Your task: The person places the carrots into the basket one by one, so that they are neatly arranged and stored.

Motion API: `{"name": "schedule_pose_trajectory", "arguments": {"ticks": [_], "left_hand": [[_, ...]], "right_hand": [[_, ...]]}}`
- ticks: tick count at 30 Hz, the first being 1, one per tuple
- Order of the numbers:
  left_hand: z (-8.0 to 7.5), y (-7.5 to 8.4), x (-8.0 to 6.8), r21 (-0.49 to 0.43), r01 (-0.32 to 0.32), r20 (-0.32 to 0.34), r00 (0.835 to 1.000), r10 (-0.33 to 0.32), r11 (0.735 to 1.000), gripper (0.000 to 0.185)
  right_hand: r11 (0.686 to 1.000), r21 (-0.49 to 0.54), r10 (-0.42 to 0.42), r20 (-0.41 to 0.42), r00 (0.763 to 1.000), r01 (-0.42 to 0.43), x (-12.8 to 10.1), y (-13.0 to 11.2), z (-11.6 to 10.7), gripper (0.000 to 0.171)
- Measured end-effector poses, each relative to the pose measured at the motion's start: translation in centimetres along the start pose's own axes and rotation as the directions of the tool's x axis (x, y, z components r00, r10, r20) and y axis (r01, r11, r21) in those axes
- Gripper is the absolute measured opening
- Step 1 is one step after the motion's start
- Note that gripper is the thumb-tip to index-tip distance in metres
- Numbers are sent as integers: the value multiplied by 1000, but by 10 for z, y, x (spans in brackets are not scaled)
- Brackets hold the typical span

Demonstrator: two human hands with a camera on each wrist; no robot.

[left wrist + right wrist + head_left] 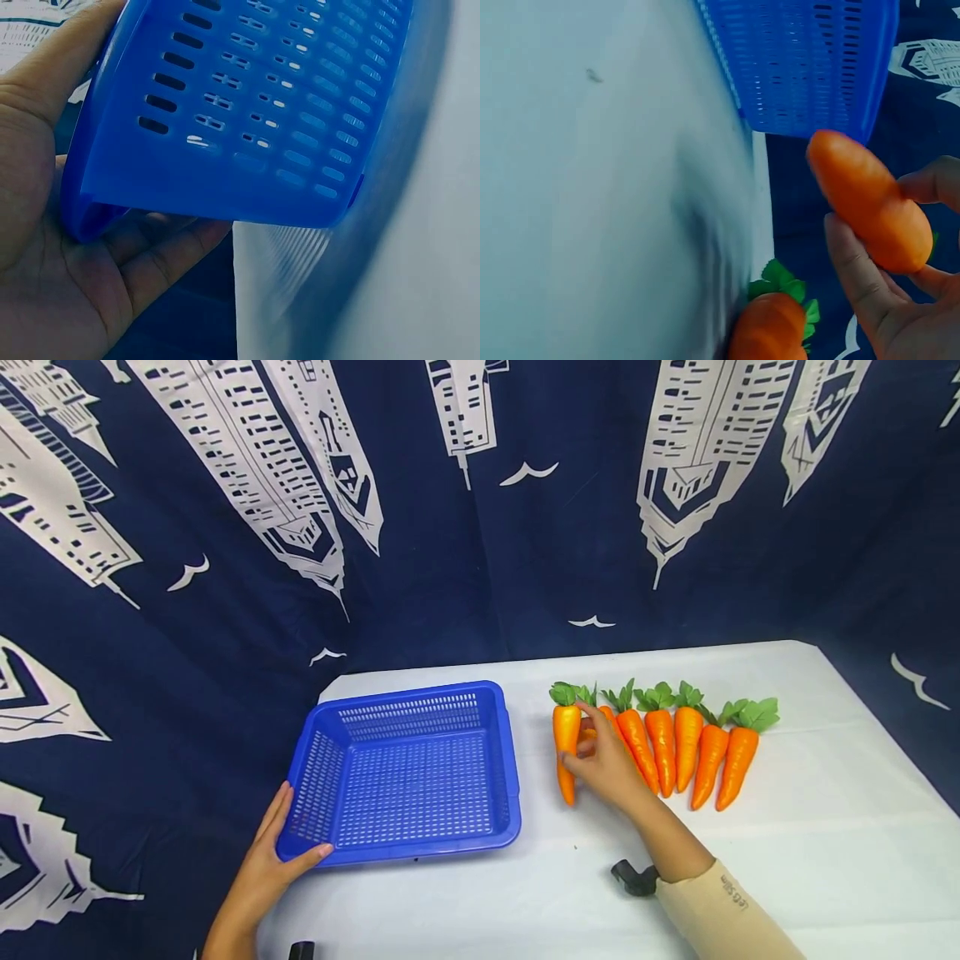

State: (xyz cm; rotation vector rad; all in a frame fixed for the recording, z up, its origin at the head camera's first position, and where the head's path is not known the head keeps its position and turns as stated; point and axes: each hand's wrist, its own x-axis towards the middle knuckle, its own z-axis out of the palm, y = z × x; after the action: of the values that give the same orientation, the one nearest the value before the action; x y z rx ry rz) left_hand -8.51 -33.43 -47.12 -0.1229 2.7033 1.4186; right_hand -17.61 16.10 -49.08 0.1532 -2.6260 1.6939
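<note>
A blue plastic basket (412, 852) with slotted walls stands on the white table, with nothing inside it. My left hand (266, 864) holds its near left corner, thumb over the rim and fingers along the outer wall (247, 150). To the right of the basket, my right hand (603, 760) pinches an orange carrot (567, 735) with green leaves, between thumb and fingers. The carrot (870, 202) is raised off the table, its tip toward the basket in the right wrist view. Several more carrots (662, 743) lie side by side just right of that hand, one partly hidden behind it.
The white table (525, 910) ends at a dark blue cloth (480, 568) printed with white buildings and birds. A black object (636, 878) lies by the right sleeve (723, 910), and another dark piece (302, 950) shows at the near edge.
</note>
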Motion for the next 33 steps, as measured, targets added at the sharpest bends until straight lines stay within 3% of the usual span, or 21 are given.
{"name": "schedule_pose_trajectory", "arguments": {"ticks": [11,23,33], "left_hand": [[10,3,-2,10,-38,-11,999,38,999,114],[21,8,-5,41,-78,-21,997,79,996,114],[33,14,-7,76,-88,-19,996,90,993,114]], "right_hand": [[992,122,-39,-28,999,43,2,-23,-6,87],[974,120,-192,-32,981,194,10,-44,-8,85],[977,102,-187,-24,982,189,17,-73,-5,81]]}}
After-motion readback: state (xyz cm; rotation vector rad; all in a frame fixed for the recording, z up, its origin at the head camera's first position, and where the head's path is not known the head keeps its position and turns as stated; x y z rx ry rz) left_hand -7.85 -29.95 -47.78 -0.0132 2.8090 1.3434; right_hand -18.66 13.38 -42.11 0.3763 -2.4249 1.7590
